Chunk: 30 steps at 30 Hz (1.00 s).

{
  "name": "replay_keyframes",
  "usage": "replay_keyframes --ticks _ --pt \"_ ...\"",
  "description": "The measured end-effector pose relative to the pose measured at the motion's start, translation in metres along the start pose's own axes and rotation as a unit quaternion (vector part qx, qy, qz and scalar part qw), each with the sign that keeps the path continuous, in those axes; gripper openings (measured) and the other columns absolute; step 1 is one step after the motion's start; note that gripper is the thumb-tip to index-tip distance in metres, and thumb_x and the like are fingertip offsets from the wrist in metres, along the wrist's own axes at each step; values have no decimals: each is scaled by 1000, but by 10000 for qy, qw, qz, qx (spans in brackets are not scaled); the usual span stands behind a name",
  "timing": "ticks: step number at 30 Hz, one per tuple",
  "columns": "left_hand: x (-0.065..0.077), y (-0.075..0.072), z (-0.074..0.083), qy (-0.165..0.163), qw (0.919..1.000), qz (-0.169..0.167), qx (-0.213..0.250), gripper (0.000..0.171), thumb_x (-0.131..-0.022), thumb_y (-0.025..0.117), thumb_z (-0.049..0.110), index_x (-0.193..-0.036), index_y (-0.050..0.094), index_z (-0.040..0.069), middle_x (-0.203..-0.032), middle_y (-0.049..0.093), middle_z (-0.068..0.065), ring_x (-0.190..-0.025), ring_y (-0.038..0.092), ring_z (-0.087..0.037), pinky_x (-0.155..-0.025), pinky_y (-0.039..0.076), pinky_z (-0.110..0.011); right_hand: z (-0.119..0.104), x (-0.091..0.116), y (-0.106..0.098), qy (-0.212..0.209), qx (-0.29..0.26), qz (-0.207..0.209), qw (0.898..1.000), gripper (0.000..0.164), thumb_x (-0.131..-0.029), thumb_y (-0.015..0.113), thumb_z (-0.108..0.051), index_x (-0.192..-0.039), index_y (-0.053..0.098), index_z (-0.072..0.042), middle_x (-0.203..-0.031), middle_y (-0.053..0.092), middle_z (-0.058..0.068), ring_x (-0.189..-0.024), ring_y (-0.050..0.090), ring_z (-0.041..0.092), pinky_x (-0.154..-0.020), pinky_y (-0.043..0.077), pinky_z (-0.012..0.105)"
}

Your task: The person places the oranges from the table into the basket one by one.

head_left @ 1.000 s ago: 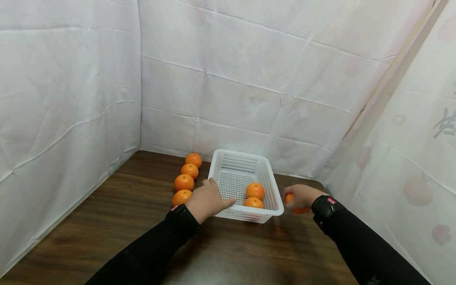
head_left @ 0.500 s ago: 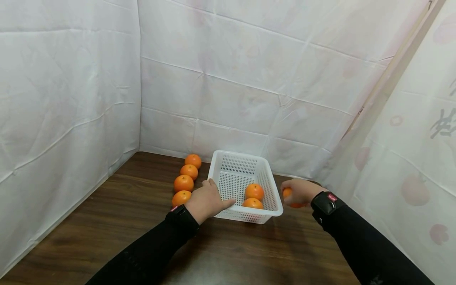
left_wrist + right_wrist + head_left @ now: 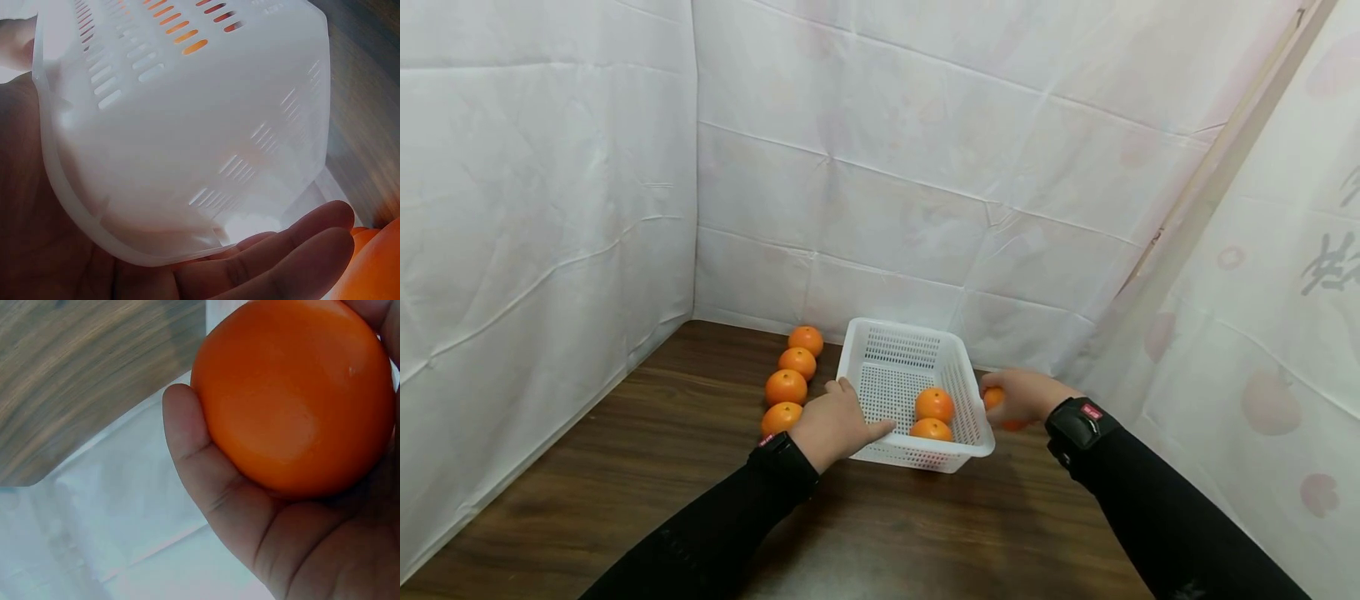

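The right hand (image 3: 1028,395) curls its fingers round an orange (image 3: 294,400) just outside the basket (image 3: 902,455), seemingly for security. The left hand (image 3: 833,423) pinches the basket's corner between thumb and fingers, likely steadying it, with a row of oranges (image 3: 786,388) beside those fingers.

Orange (image 3: 994,397) partly hidden behind right fingers (image 3: 997,415), head view.

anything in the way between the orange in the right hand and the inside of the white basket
Just the right rim of the basket: the right hand holds the orange just outside it, at a height I cannot judge. Nothing visible blocks the way over it; two oranges lie in the near right part.
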<state>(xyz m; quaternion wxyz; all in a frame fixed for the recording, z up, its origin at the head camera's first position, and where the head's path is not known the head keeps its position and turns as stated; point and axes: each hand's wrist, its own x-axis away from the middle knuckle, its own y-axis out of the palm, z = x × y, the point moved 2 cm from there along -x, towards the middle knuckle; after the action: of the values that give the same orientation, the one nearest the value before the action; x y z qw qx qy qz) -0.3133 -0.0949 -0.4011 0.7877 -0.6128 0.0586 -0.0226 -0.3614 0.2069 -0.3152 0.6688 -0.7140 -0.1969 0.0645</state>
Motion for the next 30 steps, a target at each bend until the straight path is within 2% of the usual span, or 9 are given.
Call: replay_keyframes --ticks 5,11,19,25,30 --pt "0 1 -1 2 10000 29 94 128 -87 54 90 -158 34 -14 -151 50 -34 -94 72 -33 -81 63 -45 -19 -1 -4 -178 151 4 9997 34 -84 79 -23 -117 73 -22 -98 64 0 -86 56 22 -71 44 34" --pt "-1 2 -1 2 10000 59 69 128 -87 54 90 -158 34 -15 -149 51 -34 -91 71 -32 -80 64 -45 -45 -4 -7 -689 257 124 9972 25 -86 78 -19 -109 71 -23 -92 62 0 -80 55 21 -68 44 32" --pt "-2 3 0 19 10000 0 48 129 -87 53 91 -158 34 -15 -149 50 -34 -83 69 -29 -77 64 -43 -76 -15 4 -1002 97 103 9949 31 -87 79 -19 -117 73 -24 -105 59 5 -79 55 20 -64 48 30" --pt "-2 4 -1 86 9999 4 70 134 -83 52 95 -158 34 -15 -150 50 -34 -81 69 -29 -75 64 -42 -94 -26 14 -1438 439 243 9883 33 -87 80 -21 -119 73 -22 -101 59 0 -83 51 17 -64 45 29" --pt "0 2 -2 107 9998 56 148 139 -79 52 98 -157 35 -16 -150 51 -34 -81 69 -30 -74 64 -42 -101 -30 17 -1451 576 243 9874 32 -87 83 -24 -117 74 -22 -97 59 -1 -83 52 17 -65 46 29"
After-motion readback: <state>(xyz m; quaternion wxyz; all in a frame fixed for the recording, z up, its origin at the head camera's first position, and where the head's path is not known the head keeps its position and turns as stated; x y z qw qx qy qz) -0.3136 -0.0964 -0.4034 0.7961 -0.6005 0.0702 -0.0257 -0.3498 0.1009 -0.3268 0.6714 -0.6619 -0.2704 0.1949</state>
